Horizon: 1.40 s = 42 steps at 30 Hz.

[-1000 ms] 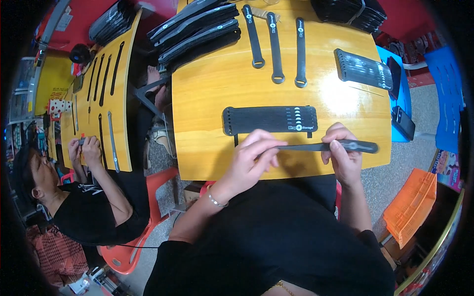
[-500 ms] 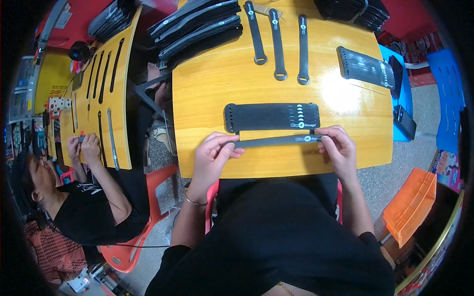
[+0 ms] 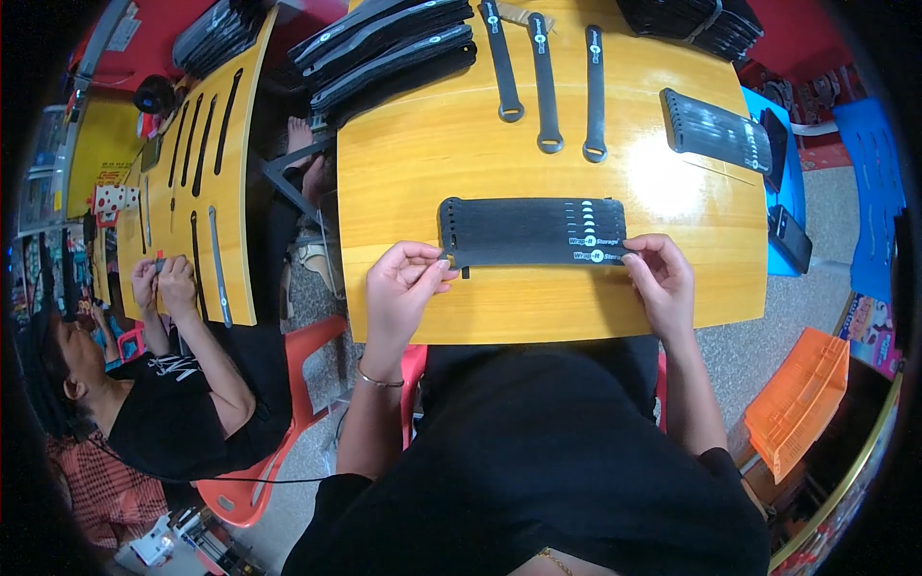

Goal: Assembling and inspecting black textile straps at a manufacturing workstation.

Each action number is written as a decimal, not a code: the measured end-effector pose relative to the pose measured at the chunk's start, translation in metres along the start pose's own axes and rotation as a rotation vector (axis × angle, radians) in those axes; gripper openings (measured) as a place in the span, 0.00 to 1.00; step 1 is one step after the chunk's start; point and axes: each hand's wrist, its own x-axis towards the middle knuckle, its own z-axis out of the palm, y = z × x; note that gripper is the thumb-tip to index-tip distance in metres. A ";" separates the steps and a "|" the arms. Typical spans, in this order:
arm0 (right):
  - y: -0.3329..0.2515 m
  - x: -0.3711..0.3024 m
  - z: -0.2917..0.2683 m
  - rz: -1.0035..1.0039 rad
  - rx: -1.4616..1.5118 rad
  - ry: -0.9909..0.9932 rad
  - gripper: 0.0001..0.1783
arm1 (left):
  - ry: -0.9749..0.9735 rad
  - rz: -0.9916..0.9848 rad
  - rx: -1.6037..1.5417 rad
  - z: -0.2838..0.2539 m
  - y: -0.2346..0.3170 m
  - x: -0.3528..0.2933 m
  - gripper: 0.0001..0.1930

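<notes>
A black strap (image 3: 538, 259) with a pale printed mark lies along the near edge of an overlapping stack of like straps (image 3: 519, 223) on the yellow table. My left hand (image 3: 408, 278) pinches the strap's left end. At its right end, the fingers of my right hand (image 3: 658, 274) are closed on it too. A small dark tab (image 3: 466, 273) sticks out from under the stack beside my left fingertips. Farther off, three single straps lie apart: a left one (image 3: 501, 67), a middle one (image 3: 545, 86) and a right one (image 3: 595, 96).
Another fanned stack of straps (image 3: 718, 132) lies at the table's right edge. Thick piles of straps (image 3: 389, 62) stand at the far left, and a tied bundle (image 3: 696, 24) far right. A co-worker (image 3: 182, 384) sits at the left table. An orange crate (image 3: 797, 403) is at right.
Both hands have brought the strap away from me, up against the stack's near edge, where it now lies in line with the others. Before, it was held apart, just in front.
</notes>
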 end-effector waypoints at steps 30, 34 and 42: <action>0.006 0.008 0.000 -0.069 -0.308 0.024 0.07 | 0.138 0.038 0.073 0.011 -0.012 0.011 0.03; 0.011 0.010 0.002 -0.150 -0.281 0.095 0.07 | 0.148 0.034 0.079 0.012 -0.011 0.011 0.03; 0.011 0.011 0.004 -0.147 -0.271 0.109 0.07 | 0.160 0.029 0.078 0.014 -0.009 0.010 0.03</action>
